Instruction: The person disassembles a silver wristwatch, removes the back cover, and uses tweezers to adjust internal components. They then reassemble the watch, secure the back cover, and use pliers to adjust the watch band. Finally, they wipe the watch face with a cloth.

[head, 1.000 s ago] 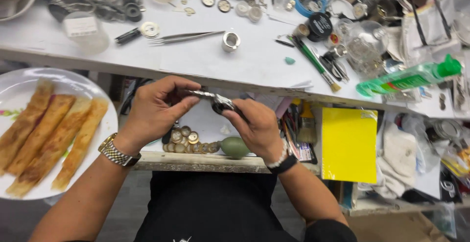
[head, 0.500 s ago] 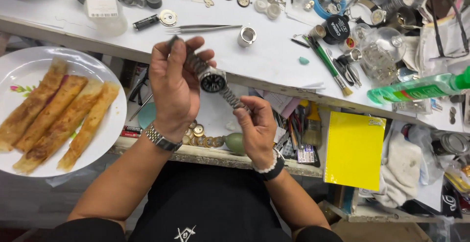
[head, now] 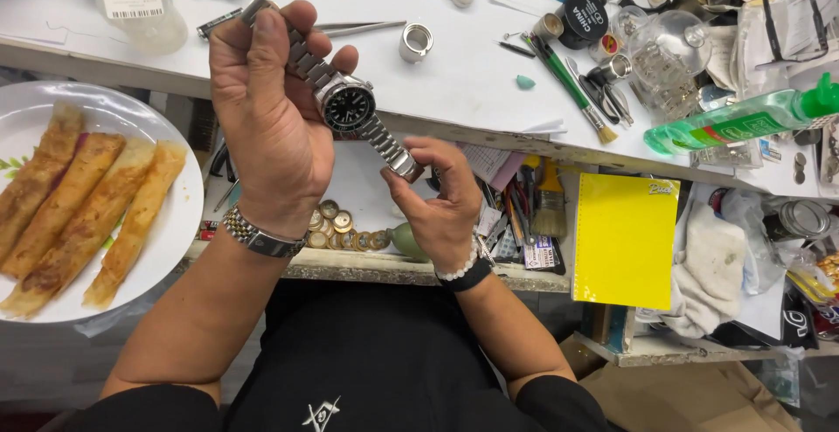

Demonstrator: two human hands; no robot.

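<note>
A steel wristwatch (head: 348, 103) with a dark dial and metal link bracelet is stretched out between both hands over the bench edge. My left hand (head: 273, 117) is raised and grips the upper end of the bracelet, fingers curled around it. My right hand (head: 434, 198), lower and to the right, pinches the other end of the bracelet between thumb and fingers. The dial faces up toward the camera. My left wrist wears a metal watch (head: 258, 235); my right wrist carries a black band and a bead bracelet.
A white plate (head: 179, 222) with several fried rolls sits at the left. The white bench (head: 454, 74) holds tweezers, brushes, small parts, a metal ring and a green bottle (head: 743, 117). A yellow notebook (head: 622, 240) and an open drawer with watch parts lie below.
My left hand rose from chest height and lifted the watch upright, pulling the bracelet out straight. My right hand stayed lower on the bracelet's end.
</note>
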